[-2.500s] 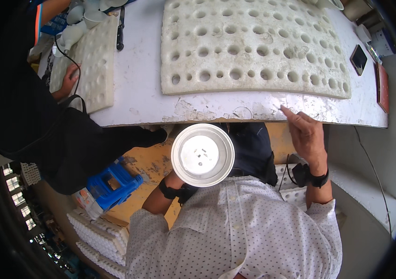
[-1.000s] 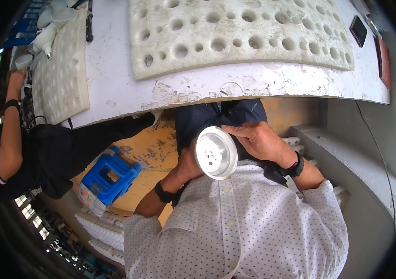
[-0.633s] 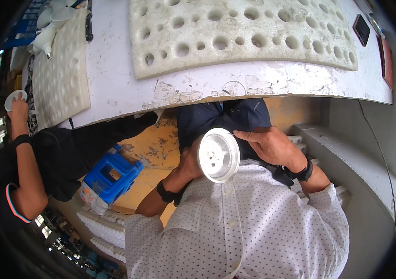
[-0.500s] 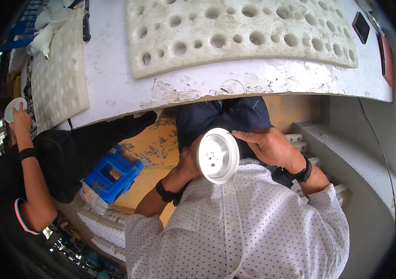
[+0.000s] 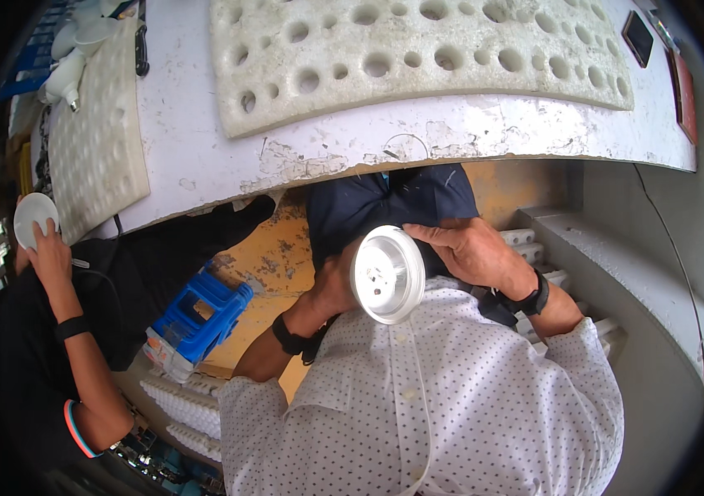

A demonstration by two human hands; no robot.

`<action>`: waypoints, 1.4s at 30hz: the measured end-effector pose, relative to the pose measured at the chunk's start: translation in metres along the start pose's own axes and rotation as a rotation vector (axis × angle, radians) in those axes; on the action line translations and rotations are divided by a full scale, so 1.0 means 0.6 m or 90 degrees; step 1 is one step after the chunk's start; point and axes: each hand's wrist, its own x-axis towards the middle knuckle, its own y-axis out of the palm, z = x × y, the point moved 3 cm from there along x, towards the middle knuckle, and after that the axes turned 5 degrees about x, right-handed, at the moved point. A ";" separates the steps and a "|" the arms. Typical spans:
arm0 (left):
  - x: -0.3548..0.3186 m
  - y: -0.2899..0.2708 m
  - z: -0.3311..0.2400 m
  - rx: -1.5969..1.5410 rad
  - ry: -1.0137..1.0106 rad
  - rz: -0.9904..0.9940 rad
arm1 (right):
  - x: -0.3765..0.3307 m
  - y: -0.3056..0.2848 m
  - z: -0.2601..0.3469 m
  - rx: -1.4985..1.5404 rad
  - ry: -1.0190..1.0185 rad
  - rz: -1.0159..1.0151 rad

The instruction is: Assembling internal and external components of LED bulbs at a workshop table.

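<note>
over the lap [image 5: 393, 197], the left hand [image 5: 338, 283] holds the white cup [image 5: 388, 275] from nine o'clock, fingers hidden; the right hand [image 5: 477, 250], closure unclear, meets its one-o'clock rim. likely light, stiff, slippery: grip the outer wall.

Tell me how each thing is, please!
White cup: held, tilted, inside showing.
Left hand: holding the cup, partly hidden behind it.
Right hand: finger at cup's rim, grip unclear.
Foam board: lying flat, full of holes.
Phone: lying flat, screen dark.
Table: worn along its front edge.
Knife: lying on the table.
Other person's hand: holding a round white piece.
</note>
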 end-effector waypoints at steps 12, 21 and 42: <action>-0.021 0.030 0.041 -0.151 -0.171 0.157 | 0.013 -0.003 -0.001 0.057 -0.045 -0.010; -0.027 0.028 0.037 -0.158 -0.180 0.117 | -0.026 -0.011 -0.008 0.033 0.049 0.035; -0.009 0.032 0.039 -0.163 -0.183 0.223 | 0.002 -0.008 -0.003 0.027 -0.051 0.004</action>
